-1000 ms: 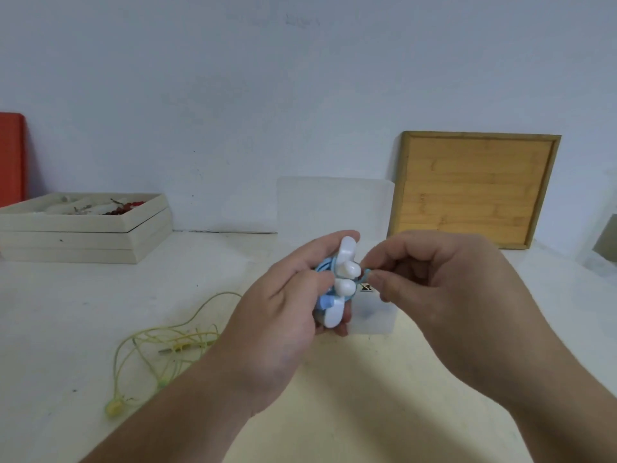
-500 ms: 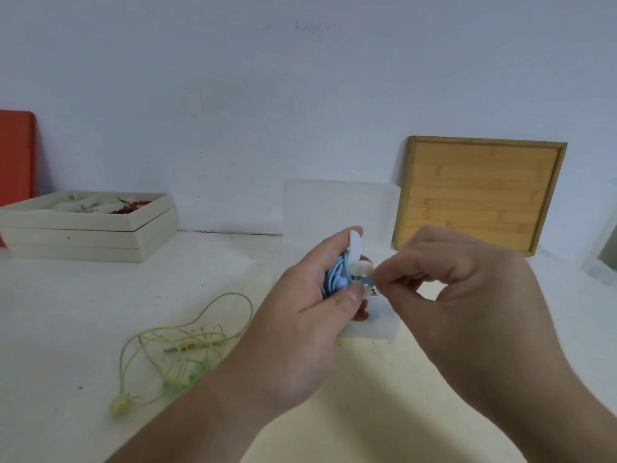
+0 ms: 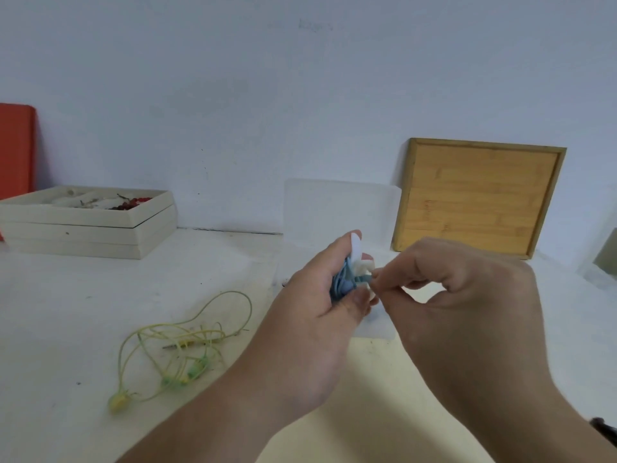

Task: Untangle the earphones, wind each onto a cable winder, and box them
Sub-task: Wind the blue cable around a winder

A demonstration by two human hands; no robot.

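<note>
My left hand (image 3: 314, 315) grips a white cable winder (image 3: 358, 250) with the blue earphone cable (image 3: 342, 284) wound round it, held above the table centre. My right hand (image 3: 457, 309) pinches the loose blue end of that cable (image 3: 364, 279) right beside the winder. A tangled yellow-green earphone (image 3: 177, 349) lies loose on the table to the left of my left arm. A translucent plastic box (image 3: 340, 212) with its lid raised stands behind my hands, and they hide most of its base.
A stack of cream trays (image 3: 86, 228) holding small items sits at the far left, with a red panel (image 3: 15, 148) behind it. A bamboo tray (image 3: 477, 198) leans against the wall at the right. A pale yellow mat (image 3: 374, 412) lies under my arms.
The winder has turned in my left hand from face-on to edge-on. Both hands have shifted slightly right, and my right fingers stay on the blue cable end.
</note>
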